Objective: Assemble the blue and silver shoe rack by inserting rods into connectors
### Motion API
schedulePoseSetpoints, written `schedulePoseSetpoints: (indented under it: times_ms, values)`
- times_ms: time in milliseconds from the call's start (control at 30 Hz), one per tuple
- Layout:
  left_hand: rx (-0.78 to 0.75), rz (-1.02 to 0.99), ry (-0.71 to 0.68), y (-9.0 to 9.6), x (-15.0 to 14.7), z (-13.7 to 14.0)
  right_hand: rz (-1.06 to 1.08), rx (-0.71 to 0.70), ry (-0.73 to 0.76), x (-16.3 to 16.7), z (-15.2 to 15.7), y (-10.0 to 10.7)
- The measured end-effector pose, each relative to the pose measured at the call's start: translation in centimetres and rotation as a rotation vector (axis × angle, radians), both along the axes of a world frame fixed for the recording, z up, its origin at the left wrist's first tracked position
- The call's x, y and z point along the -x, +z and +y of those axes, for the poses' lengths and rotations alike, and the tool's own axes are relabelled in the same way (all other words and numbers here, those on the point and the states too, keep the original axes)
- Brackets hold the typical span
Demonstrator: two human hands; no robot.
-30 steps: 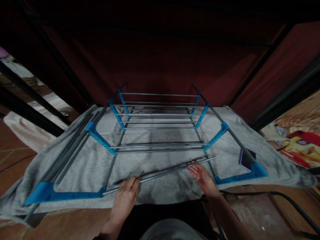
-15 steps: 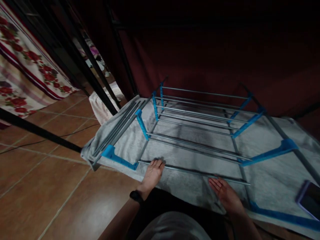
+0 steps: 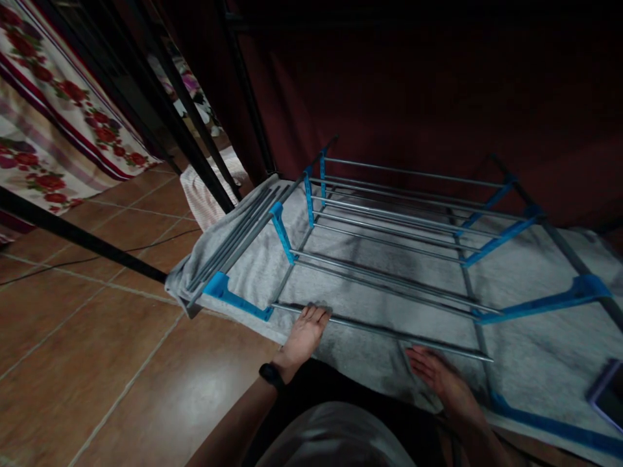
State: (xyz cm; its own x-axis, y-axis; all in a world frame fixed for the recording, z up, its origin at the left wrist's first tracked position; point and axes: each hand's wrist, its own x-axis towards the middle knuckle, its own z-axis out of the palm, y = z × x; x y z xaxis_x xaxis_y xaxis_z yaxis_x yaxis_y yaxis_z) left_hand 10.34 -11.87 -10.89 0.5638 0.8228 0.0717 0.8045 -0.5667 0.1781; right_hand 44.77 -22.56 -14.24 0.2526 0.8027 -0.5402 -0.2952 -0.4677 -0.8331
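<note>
A partly assembled shoe rack [image 3: 389, 267] of grey metal tubes and blue plastic brackets [image 3: 281, 233] lies on a grey blanket [image 3: 545, 353]. My left hand [image 3: 306, 334], with a dark band at the wrist, has its fingers curled over the nearest metal rod [image 3: 370, 329], close to that rod's left end. That end meets the front-left bracket [image 3: 241, 301]. The rod's right end lies across the rack's grey side tube. Just below the rod's right part, my right hand [image 3: 438, 376] is open, palm turned up and fingers stretched; it appears slightly apart from the rod.
Several loose metal rods [image 3: 238, 233] lie along the blanket's left edge. A phone [image 3: 608, 392] rests at the far right. Dark metal poles [image 3: 192, 152] stand on the left, with a cable [image 3: 141, 248] on the tiled floor [image 3: 146, 363]. A dark red curtain [image 3: 413, 110] hangs behind.
The camera view has shifted slightly, so the rack appears a little farther right. My right hand has drawn slightly away from the rod; my left hand keeps its hold.
</note>
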Motion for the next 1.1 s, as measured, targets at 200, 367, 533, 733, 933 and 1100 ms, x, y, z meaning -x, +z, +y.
schedulePoseSetpoints:
  times_ms: [200, 367, 533, 733, 933, 1100]
  values:
    - [0.066, 0.010, -0.026, 0.2, -0.4, -1.4, -0.662, -0.165, 0.070, 1.1, -1.0, 0.9]
    - [0.076, -0.049, -0.040, 0.0, 0.9, -2.6, -1.350, -0.483, 0.179, 1.3, -1.7, 1.6]
    - [0.090, -0.070, -0.032, -0.7, 2.0, -3.2, -1.502, -0.645, 0.390, 1.3, -1.5, 1.0]
    - [0.114, -0.070, -0.035, -1.0, 2.1, -3.5, -1.442, -0.712, 0.471, 1.6, -2.0, -0.4]
    - [0.117, -0.085, -0.042, -1.1, 2.4, -3.8, -1.431, -0.646, 0.498, 1.6, -2.0, 0.0]
    - [0.105, -0.079, -0.044, -0.6, 2.3, -3.9, -1.402, -0.652, 0.505, 1.5, -2.1, 0.1]
